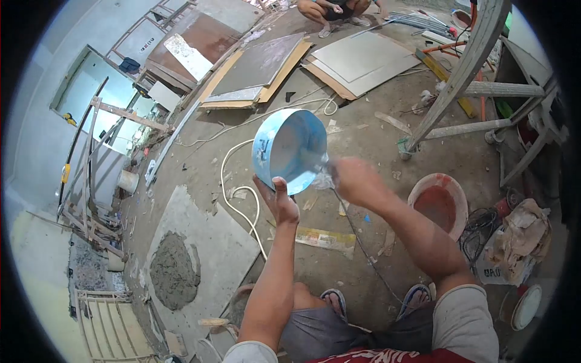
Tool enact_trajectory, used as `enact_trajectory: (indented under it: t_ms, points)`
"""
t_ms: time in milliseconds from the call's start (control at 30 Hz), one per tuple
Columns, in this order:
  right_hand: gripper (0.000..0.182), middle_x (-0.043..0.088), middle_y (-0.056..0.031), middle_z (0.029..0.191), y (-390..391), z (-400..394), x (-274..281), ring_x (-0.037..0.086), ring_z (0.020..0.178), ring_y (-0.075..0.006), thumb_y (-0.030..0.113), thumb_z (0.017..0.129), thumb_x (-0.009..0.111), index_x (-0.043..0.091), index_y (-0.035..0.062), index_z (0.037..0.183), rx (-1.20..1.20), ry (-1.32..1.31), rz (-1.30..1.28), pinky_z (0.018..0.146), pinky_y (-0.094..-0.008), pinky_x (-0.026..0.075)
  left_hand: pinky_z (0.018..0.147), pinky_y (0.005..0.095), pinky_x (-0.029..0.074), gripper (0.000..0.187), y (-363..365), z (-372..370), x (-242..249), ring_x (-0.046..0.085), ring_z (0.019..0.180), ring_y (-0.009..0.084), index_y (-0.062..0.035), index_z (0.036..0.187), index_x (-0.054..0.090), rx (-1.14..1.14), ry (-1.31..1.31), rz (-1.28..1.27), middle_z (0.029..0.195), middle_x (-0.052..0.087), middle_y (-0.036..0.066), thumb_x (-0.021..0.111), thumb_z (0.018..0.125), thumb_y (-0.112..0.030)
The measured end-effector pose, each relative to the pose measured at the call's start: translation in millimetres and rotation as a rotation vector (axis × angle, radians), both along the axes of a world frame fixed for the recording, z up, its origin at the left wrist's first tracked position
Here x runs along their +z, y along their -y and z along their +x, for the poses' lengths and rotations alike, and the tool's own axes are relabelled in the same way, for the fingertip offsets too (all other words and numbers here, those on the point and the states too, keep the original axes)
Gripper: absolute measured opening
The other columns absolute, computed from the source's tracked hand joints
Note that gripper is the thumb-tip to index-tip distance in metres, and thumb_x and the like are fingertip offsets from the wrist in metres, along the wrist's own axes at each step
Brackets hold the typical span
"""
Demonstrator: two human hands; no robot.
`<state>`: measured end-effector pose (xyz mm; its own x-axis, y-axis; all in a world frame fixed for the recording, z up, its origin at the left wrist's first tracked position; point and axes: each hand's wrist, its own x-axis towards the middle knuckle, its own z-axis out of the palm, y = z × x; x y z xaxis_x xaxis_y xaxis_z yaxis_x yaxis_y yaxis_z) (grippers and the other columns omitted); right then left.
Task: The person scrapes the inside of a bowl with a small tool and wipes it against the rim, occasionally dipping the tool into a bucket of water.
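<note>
The left hand (279, 204) holds the tilted blue tub (289, 148) at the centre of the frame, gripping from below, thumb against the lower wall. Just right of centre, the right hand (358, 181) is blurred beside a pale item (324, 179), so its grip cannot be told. The left should brace the tub firmly while the right moves evenly

**Bright at ten o'clock, black at the corners**

Pale light glows from the doorway (92, 91) toward ten o'clock; the far three o'clock edge is dimmer. Motion blur smears the right hand (358, 181). Wide-angle distortion bows straight lines near the rim.
</note>
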<state>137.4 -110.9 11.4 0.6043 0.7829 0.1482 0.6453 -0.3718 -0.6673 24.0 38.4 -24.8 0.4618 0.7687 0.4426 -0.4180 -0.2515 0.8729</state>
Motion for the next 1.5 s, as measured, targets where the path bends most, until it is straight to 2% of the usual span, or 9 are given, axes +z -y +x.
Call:
enact_trajectory:
  t_ms: [333,533,633,833,967,1100,1300,1400,1500]
  points:
    - [0.019,0.066,-0.0244,0.089,0,10,-5,0.065,0.086,-0.0426,0.015,0.088,0.054,0.066,0.0039,0.097,-0.057,-0.111,0.039,0.075,-0.0532,0.049,0.102,0.0354,0.033,0.084,-1,2,-8,0.044,0.116,0.0231,-0.0006,0.130,0.035,0.067,-0.031,0.026,0.123,0.045,0.013,0.057,0.086,-0.068]
    - [0.018,0.066,-0.0244,0.088,-3,2,-7,0.064,0.085,-0.0429,0.016,0.088,0.054,0.065,0.0045,0.096,0.098,-0.079,0.028,0.072,-0.0531,0.048,0.102,0.0347,0.033,0.087,-1,2,-3,0.043,0.117,0.0220,-0.0011,0.133,0.034,0.032,-0.020,0.021,0.123,0.045,0.012,0.060,0.084,-0.069]
    - [0.019,0.066,-0.0246,0.088,-3,7,-9,0.064,0.085,-0.0429,0.017,0.089,0.054,0.065,0.0042,0.096,-0.013,-0.048,0.084,0.074,-0.0535,0.048,0.103,0.0350,0.033,0.090,-1,1,-8,0.043,0.118,0.0223,-0.0008,0.135,0.033,0.022,-0.026,-0.003,0.124,0.044,0.012,0.061,0.083,-0.068]
    - [0.021,0.066,-0.0248,0.088,-8,-4,-9,0.063,0.086,-0.0440,0.018,0.089,0.054,0.065,0.0020,0.097,0.088,-0.115,0.064,0.076,-0.0533,0.048,0.106,0.0363,0.032,0.092,2,3,-6,0.041,0.123,0.0237,0.0007,0.140,0.026,0.041,0.040,-0.091,0.133,0.039,0.015,0.060,0.086,-0.065]
    - [0.022,0.065,-0.0254,0.088,-11,4,-16,0.062,0.087,-0.0445,0.018,0.089,0.054,0.064,0.0005,0.098,-0.038,-0.155,0.114,0.076,-0.0525,0.048,0.107,0.0374,0.032,0.095,-4,6,-20,0.040,0.125,0.0257,0.0008,0.142,0.021,0.067,0.036,-0.107,0.138,0.036,0.016,0.059,0.086,-0.066]
    - [0.021,0.065,-0.0258,0.088,-11,-15,-9,0.063,0.087,-0.0442,0.016,0.089,0.054,0.065,-0.0004,0.096,0.131,-0.113,0.154,0.076,-0.0515,0.048,0.108,0.0373,0.031,0.094,5,2,5,0.040,0.125,0.0252,0.0000,0.143,0.021,-0.024,0.031,-0.052,0.138,0.036,0.015,0.059,0.086,-0.065]
    - [0.022,0.066,-0.0245,0.090,-8,-5,0,0.063,0.087,-0.0430,0.018,0.092,0.055,0.066,0.0006,0.101,-0.026,-0.211,0.055,0.076,-0.0495,0.048,0.107,0.0375,0.032,0.093,2,3,0,0.041,0.124,0.0244,-0.0020,0.145,0.020,-0.017,0.052,-0.071,0.136,0.038,0.014,0.059,0.087,-0.064]
    - [0.022,0.066,-0.0244,0.090,-14,-17,-11,0.063,0.086,-0.0433,0.017,0.091,0.055,0.066,0.0012,0.101,0.160,-0.091,0.130,0.075,-0.0503,0.048,0.107,0.0370,0.032,0.093,4,4,4,0.041,0.124,0.0243,-0.0017,0.145,0.020,0.017,0.061,-0.062,0.136,0.039,0.014,0.059,0.087,-0.063]
    - [0.021,0.065,-0.0253,0.090,-14,-9,-9,0.062,0.085,-0.0445,0.017,0.091,0.056,0.066,0.0010,0.100,0.054,-0.190,0.119,0.074,-0.0507,0.047,0.108,0.0373,0.030,0.093,11,1,13,0.039,0.126,0.0245,-0.0013,0.145,0.019,-0.017,0.108,-0.147,0.137,0.038,0.014,0.060,0.087,-0.062]
